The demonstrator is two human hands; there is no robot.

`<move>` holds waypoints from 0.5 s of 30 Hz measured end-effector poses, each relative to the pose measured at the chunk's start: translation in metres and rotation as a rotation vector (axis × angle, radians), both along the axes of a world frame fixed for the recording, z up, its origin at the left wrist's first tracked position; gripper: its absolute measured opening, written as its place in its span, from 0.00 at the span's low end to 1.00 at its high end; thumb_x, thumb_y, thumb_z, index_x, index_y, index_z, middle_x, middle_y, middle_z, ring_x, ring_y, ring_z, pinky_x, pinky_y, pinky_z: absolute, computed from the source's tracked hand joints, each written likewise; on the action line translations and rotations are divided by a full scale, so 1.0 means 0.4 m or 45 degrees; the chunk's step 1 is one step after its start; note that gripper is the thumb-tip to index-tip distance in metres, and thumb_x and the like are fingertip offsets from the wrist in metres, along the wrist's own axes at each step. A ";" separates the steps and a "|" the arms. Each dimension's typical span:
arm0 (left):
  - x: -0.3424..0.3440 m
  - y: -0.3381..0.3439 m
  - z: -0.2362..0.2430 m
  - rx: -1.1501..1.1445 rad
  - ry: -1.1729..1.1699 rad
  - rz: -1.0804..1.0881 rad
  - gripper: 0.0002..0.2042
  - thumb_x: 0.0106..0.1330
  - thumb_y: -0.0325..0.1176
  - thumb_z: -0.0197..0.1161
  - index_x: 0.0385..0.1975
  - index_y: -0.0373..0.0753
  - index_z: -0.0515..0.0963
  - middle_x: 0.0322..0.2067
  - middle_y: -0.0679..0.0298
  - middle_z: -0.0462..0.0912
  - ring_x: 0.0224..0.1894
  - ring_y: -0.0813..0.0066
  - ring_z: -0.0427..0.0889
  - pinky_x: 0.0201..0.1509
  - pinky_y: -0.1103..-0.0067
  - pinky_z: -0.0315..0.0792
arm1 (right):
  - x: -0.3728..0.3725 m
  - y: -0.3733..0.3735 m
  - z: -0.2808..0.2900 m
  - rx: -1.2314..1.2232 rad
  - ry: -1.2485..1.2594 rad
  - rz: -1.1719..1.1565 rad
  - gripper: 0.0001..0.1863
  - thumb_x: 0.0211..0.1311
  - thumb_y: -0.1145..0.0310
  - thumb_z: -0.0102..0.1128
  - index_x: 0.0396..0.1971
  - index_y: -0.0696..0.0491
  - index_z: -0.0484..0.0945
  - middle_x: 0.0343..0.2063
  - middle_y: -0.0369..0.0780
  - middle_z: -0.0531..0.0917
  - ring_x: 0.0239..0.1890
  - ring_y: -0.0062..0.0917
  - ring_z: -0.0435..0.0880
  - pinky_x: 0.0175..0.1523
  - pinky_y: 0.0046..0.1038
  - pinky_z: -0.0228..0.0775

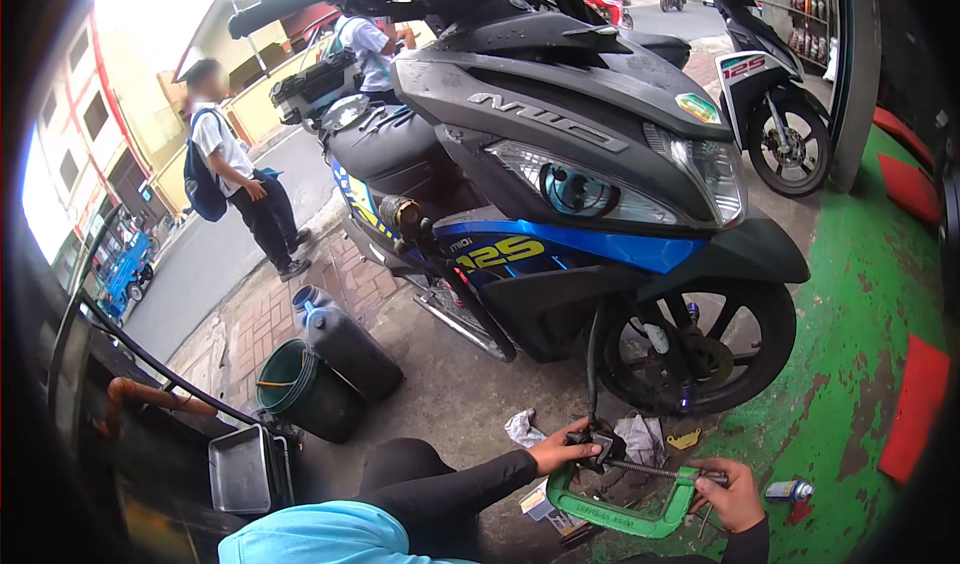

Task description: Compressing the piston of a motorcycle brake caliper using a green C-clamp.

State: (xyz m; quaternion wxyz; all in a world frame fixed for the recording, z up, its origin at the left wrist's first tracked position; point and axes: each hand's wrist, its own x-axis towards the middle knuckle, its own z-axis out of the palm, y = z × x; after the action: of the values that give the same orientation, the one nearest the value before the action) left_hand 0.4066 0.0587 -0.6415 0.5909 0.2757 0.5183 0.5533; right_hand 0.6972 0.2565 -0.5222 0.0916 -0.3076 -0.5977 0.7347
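Low in front of the scooter's front wheel [700,354], my left hand [563,450] is closed round a dark metal part, apparently a brake caliper [604,446], at the lower end of a black hose [594,359]. A green C-clamp [622,524] lies below and around it, its threaded screw reaching toward the caliper. My right hand [738,494] grips the clamp's screw end, fingers at the handle. Whether the screw tip presses on the caliper, I cannot tell. White rags [640,439] and a small yellow metal piece [684,439] lie just beyond the clamp.
The dark grey and blue scooter [560,144] stands close ahead. To the right, a spray can [789,490] lies on the green-painted floor [860,334]. At left are a green bucket [315,404], a dark jerrycan [350,349] and a tray [240,472]. Two people stand by the street.
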 end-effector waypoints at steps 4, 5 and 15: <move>0.001 -0.040 0.061 -0.005 -0.223 -0.027 0.39 0.68 0.50 0.67 0.74 0.45 0.53 0.58 0.62 0.74 0.52 0.71 0.79 0.34 0.72 0.85 | 0.015 -0.005 0.036 -0.031 0.143 -0.054 0.21 0.59 0.72 0.65 0.50 0.65 0.73 0.31 0.46 0.84 0.28 0.31 0.87 0.31 0.33 0.84; 0.009 -0.048 0.080 -0.029 -0.339 -0.016 0.40 0.69 0.49 0.66 0.75 0.45 0.51 0.59 0.61 0.73 0.51 0.71 0.80 0.34 0.72 0.85 | 0.021 -0.011 0.050 -0.095 0.291 -0.126 0.22 0.58 0.71 0.66 0.49 0.64 0.71 0.32 0.47 0.84 0.29 0.33 0.87 0.31 0.34 0.84; 0.066 0.035 0.219 0.339 -0.457 -0.193 0.45 0.68 0.65 0.57 0.77 0.44 0.48 0.60 0.57 0.75 0.50 0.65 0.84 0.40 0.74 0.85 | 0.036 -0.080 0.370 0.140 0.313 0.017 0.44 0.49 0.71 0.69 0.67 0.59 0.59 0.45 0.46 0.82 0.46 0.31 0.84 0.57 0.36 0.75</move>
State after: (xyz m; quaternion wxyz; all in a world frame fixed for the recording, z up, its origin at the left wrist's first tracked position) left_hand 0.4330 0.0728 -0.5539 0.6719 0.2867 0.3053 0.6109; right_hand 0.7117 0.2245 -0.3743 0.1760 -0.2060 -0.6235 0.7334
